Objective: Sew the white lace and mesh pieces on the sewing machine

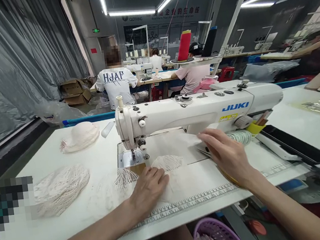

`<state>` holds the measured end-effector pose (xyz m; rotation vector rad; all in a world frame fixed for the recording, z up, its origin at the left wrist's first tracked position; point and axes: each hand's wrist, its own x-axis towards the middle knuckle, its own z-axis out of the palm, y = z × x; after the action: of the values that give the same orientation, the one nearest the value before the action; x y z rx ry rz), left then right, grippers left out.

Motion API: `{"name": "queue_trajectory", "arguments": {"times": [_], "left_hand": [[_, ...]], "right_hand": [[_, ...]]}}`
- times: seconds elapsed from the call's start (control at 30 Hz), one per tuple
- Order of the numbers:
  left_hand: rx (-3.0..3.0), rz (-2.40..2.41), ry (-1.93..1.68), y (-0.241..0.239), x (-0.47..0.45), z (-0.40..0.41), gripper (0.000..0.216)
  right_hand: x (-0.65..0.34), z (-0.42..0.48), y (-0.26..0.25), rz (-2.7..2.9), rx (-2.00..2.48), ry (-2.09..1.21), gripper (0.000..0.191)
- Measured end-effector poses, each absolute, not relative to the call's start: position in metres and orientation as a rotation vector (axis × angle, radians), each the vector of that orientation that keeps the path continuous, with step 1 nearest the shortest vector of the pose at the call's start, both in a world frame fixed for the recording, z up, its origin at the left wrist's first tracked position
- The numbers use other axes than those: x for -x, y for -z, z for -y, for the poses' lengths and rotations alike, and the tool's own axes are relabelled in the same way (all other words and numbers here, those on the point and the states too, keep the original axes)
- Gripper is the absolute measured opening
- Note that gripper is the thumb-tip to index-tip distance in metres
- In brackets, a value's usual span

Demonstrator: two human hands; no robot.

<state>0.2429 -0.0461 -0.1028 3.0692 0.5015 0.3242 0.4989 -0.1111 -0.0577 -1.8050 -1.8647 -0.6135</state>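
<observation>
The white net cloth piece (165, 163) lies by the needle (133, 155). The left hand (149, 188) presses it flat, fingers open. The right hand (227, 154) rests open, holding nothing. Fingers near the needle could get poked.

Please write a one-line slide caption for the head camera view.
Left hand flat on white mesh fabric beside the sewing machine needle; right hand rests under its arm.

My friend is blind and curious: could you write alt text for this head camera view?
A person's left hand presses white net fabric flat beside the needle of a white JUKI sewing machine, while the right hand rests on the table under the machine's arm. Two net fabric piles lie left; other workers sit behind.
</observation>
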Motion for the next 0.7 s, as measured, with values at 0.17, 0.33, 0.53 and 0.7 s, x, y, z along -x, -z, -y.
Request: {"name": "queue_trajectory", "arguments": {"times": [0.17, 0.33, 0.53, 0.7], "left_hand": [[-2.792, -0.489, -0.693, 0.082, -0.243, 0.053, 0.038], [-1.782, -0.443, -0.551, 0.034, -0.246, 0.092, 0.040], [-1.198, -0.630, -0.437, 0.032, -0.231, 0.122, 0.067], [-1.313, -0.685, -0.542, 0.047, -0.206, 0.130, 0.041]], "right_hand": [[-0.477, 0.187, 0.019, 1.930, 1.335, 0.756, 0.042], [-0.440, 0.213, 0.019, 2.096, 1.150, 0.384, 0.044], [-0.408, 0.221, 0.044, 2.096, 0.969, 0.027, 0.038], [-0.394, 0.230, 0.057, 2.152, 0.855, -0.182, 0.034]]}}
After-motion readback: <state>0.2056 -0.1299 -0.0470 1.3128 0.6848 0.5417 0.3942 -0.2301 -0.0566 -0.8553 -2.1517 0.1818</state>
